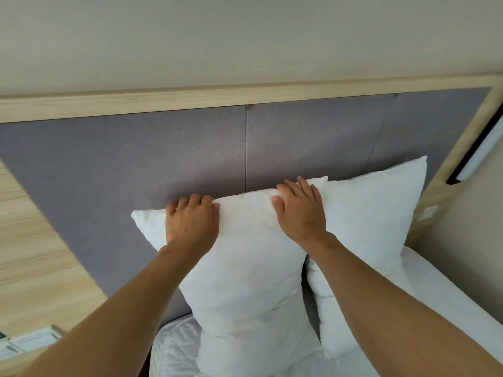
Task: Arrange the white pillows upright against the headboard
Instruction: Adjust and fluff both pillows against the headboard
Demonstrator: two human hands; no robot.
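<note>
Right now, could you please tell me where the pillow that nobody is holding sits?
In the head view, the free pillow stands upright on the right against the grey headboard, right beside the held pillow.

The headboard [163, 159] stands bare from nine to twelve o'clock, open for a reach. The near pillow [245, 268] fills the centre with both hands on its top edge, left hand [192, 227] and right hand [300, 210]. Touching it at two o'clock, a second pillow [375, 213] blocks that side. At three o'clock a wall lamp [481, 151] juts out. Bare mattress [174, 349] lies at seven o'clock.
</note>
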